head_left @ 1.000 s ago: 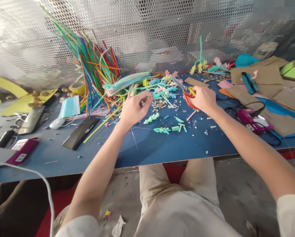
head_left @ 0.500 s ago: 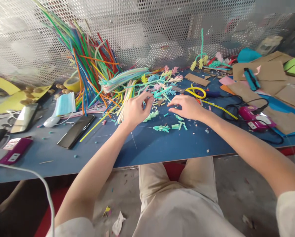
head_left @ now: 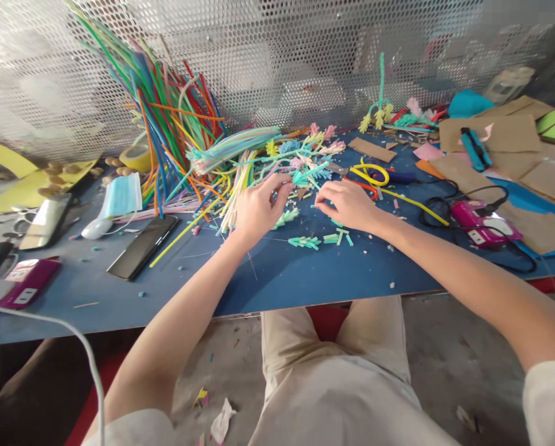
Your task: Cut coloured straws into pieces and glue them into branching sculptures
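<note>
My left hand (head_left: 264, 201) is closed in a pinch over the middle of the table, its fingertips beside a teal pipe-cleaner sprig (head_left: 304, 178). Whether the sprig is in the fingers or behind them I cannot tell. My right hand (head_left: 347, 203) hovers a little to the right with fingers curled and pressed together; anything in the pinch is too small to make out. Below the hands lie a row of short mint pipe-cleaner pieces (head_left: 304, 242) and some loose cut bits (head_left: 337, 237). Yellow-handled scissors (head_left: 369, 172) rest behind my right hand.
A tall bundle of coloured pipe cleaners (head_left: 161, 118) leans at the back left. A phone (head_left: 142, 248) and a face mask (head_left: 122, 195) lie left. On the right are a pink power strip (head_left: 484, 223), a black cord and cardboard pieces (head_left: 489, 135). A perforated metal panel (head_left: 296, 56) stands behind.
My right hand has shifted slightly down, its fingers drawn more closely together, and it now covers some cut bits. My left hand has moved slightly right.
</note>
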The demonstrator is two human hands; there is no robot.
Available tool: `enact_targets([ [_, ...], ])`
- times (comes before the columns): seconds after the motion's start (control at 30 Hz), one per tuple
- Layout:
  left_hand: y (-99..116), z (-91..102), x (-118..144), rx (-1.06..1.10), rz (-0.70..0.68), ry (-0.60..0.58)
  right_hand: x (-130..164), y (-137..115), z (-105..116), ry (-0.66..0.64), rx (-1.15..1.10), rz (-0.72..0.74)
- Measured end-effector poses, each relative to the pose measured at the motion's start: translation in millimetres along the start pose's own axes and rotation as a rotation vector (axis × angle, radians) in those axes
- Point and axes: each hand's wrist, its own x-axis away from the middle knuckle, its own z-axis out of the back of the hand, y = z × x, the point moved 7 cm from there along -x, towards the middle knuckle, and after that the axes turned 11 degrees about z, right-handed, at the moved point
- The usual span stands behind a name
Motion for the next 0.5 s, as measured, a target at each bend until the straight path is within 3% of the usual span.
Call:
enact_targets([
  [0.1, 1, 0.2, 1, -0.039, -0.038, 0.02, 5, 6, 21, 0.2, -0.077, -0.039],
  [0.23, 4, 1.3, 4, -0.089, -0.073, 0.066, 14, 3, 48, 0.428, -0.112, 0.04],
  [0.5, 8, -11.1, 7, -0.284, 0.02, -0.078, 18, -20, 65, 0.485, -0.02, 0.234],
])
